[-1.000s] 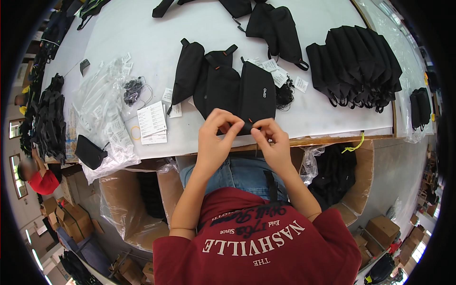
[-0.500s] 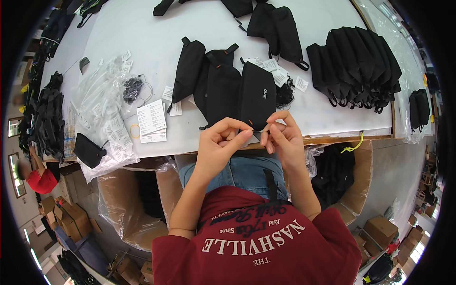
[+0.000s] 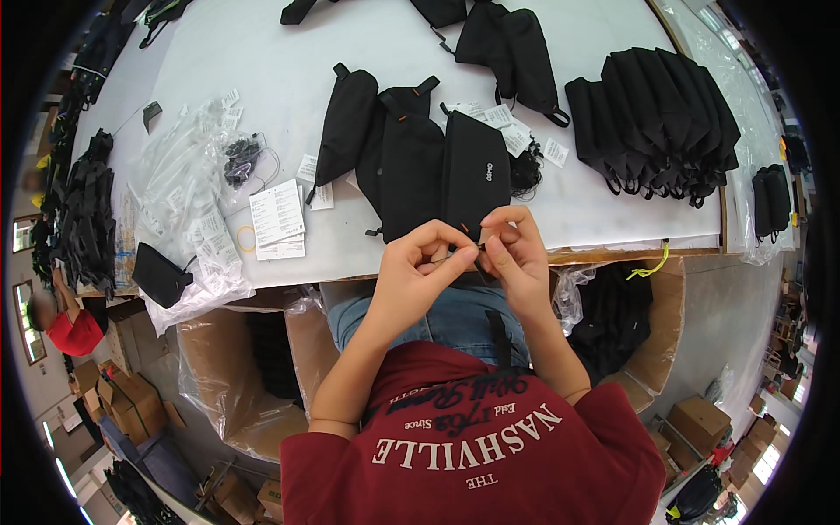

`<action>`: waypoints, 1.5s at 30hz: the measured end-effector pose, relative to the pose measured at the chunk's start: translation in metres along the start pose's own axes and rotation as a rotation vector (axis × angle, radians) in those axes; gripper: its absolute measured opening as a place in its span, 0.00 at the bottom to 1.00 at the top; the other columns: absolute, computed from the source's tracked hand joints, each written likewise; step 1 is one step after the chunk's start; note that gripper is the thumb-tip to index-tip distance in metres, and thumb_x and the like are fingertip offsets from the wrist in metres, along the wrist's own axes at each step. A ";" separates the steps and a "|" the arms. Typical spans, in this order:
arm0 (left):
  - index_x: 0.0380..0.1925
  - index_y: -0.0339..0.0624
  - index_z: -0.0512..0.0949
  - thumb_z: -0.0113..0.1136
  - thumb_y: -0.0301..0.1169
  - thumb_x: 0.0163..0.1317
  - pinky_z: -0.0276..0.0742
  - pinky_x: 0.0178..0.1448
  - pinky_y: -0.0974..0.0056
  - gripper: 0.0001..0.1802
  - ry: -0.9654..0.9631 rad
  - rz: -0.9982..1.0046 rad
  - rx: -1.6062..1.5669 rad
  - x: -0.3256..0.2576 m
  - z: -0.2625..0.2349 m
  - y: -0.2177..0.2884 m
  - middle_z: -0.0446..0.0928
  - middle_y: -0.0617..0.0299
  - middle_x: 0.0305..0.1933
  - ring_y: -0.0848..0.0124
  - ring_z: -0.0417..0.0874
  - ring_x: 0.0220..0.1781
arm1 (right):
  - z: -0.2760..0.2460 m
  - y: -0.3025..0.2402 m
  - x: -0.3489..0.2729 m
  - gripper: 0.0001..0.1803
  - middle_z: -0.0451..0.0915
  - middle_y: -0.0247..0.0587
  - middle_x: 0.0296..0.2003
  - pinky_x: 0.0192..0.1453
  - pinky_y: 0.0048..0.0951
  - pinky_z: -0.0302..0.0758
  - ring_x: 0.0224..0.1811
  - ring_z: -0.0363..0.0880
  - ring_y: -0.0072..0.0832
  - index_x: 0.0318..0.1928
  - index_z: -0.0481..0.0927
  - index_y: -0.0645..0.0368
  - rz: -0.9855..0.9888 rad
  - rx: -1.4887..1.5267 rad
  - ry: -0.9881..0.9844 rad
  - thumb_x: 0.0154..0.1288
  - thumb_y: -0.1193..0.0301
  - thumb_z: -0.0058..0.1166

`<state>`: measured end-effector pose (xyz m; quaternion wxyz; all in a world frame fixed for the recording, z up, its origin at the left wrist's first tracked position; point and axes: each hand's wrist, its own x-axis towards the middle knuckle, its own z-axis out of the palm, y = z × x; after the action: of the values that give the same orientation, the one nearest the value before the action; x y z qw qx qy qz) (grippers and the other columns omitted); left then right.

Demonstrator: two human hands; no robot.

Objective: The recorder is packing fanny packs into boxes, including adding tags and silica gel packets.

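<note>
Both of my hands meet at the near table edge, just below a black fabric pouch [image 3: 478, 171] with a small orange tab. My left hand [image 3: 426, 262] is closed, thumb and forefinger pinching a thin dark cord [image 3: 479, 248]. On the other side my right hand [image 3: 516, 255] pinches the same cord, its fingertips almost touching the left ones. Whether the cord runs through the pouch's end loop is hidden by the fingers. More black pouches [image 3: 408, 166] lie overlapping to the left of it. White paper tags [image 3: 514, 136] and a bundle of black cords [image 3: 526, 172] sit behind.
A fanned stack of black pouches [image 3: 652, 122] lies at the right. Clear plastic bags [image 3: 179, 201], a stack of printed white cards [image 3: 278, 220] and a small black pouch [image 3: 161, 275] are at the left. Open cartons [image 3: 229, 367] stand below the table edge.
My hands have drawn closer together, and the stretch of cord showing between the fingertips has become shorter. The pouches stay almost where they were.
</note>
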<state>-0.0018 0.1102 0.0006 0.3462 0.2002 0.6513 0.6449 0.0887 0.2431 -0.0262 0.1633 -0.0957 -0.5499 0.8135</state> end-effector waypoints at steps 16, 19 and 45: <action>0.35 0.38 0.75 0.66 0.27 0.57 0.47 0.25 0.73 0.09 -0.178 0.013 -0.060 0.003 -0.017 -0.012 0.56 0.75 0.14 0.85 0.52 0.19 | 0.001 -0.014 -0.005 0.07 0.73 0.29 0.31 0.32 0.15 0.64 0.29 0.67 0.12 0.45 0.70 0.58 0.149 0.040 -0.170 0.69 0.74 0.51; 0.33 0.39 0.77 0.66 0.27 0.57 0.50 0.24 0.72 0.07 -0.123 0.015 0.092 -0.003 -0.015 -0.018 0.61 0.71 0.14 0.84 0.56 0.17 | -0.008 -0.018 -0.003 0.08 0.73 0.30 0.31 0.31 0.16 0.64 0.27 0.67 0.13 0.45 0.71 0.58 0.311 -0.023 -0.193 0.69 0.72 0.51; 0.40 0.50 0.78 0.64 0.29 0.47 0.60 0.55 0.63 0.17 0.090 0.928 1.111 0.003 -0.016 -0.002 0.74 0.67 0.49 0.69 0.72 0.51 | 0.008 -0.063 -0.005 0.05 0.77 0.39 0.26 0.30 0.30 0.72 0.28 0.78 0.36 0.32 0.78 0.60 -0.224 -1.035 0.088 0.54 0.77 0.61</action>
<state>-0.0149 0.1011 -0.0034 -0.1433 0.5756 0.7442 0.3071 0.1012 0.2561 0.0351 0.2036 -0.1386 -0.8789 0.4084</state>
